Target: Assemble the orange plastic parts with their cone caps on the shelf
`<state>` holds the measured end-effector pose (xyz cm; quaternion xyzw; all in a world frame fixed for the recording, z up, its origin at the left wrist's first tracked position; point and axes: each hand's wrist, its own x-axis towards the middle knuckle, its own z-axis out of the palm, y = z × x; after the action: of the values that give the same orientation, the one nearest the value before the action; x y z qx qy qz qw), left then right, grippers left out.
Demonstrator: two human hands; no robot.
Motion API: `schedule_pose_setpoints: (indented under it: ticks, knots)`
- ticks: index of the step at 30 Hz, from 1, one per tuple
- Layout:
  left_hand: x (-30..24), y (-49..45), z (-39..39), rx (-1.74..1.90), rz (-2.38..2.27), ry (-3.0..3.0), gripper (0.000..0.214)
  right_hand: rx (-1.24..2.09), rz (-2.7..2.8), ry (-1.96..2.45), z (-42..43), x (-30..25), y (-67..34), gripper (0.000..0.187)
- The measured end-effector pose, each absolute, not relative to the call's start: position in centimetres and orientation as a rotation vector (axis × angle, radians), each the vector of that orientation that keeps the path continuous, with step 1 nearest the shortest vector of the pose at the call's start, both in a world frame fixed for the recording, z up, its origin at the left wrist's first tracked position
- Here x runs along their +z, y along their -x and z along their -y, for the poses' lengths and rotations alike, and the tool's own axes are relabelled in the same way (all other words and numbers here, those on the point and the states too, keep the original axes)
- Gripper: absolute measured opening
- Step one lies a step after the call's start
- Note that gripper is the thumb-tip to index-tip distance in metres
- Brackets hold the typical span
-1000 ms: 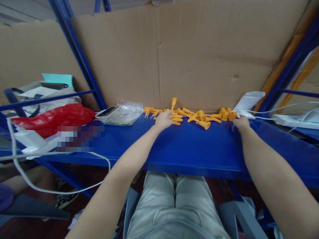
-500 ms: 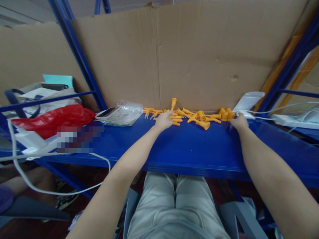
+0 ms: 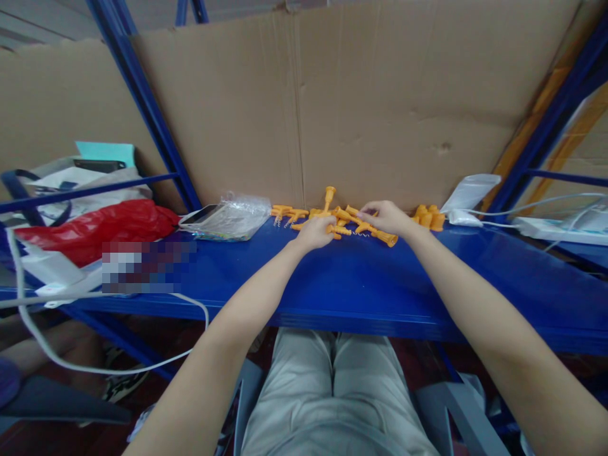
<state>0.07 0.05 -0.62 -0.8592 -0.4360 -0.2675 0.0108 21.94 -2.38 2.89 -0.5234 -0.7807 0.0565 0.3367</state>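
Orange plastic corkscrews [image 3: 297, 214] with thin metal spirals lie in a loose row along the back of the blue shelf. My left hand [image 3: 316, 232] is closed around an orange corkscrew [image 3: 329, 199] whose flared end points up. Over the right part of the heap is my right hand [image 3: 384, 216], its fingers bent and slightly apart at the orange pieces; nothing is clearly gripped. Below it an orange piece with a flared end [image 3: 387, 239] lies on its side. Several orange bell-shaped pieces [image 3: 430, 218] stand grouped to the right.
A blue metal shelf [image 3: 351, 285] runs in front of me, backed by tall cardboard [image 3: 380, 107]. To the left are a clear plastic packet [image 3: 247, 215], a red bag [image 3: 104, 228] and a white cable [image 3: 118, 367]. A white plastic bag [image 3: 470, 196] and power strip [image 3: 560, 228] sit right.
My right hand has moved left, from the bell-shaped pieces at the right end to the heap of corkscrews. My left hand has stayed nearly in place with its corkscrew.
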Motion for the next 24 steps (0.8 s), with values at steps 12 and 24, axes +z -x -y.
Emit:
schedule_pose_setpoints:
  ticks: [12,24]
  knots:
    - [-0.6,-0.5,0.4,-0.885,1.063,2.670,0.064,0.726,1.952,1.232,2.1,0.5,-18.8,0.026]
    - [-0.2,-2.4,2.9,-0.787,0.881,2.740,0.024,1.331,1.073,1.186,3.4,2.3,-17.2,0.029]
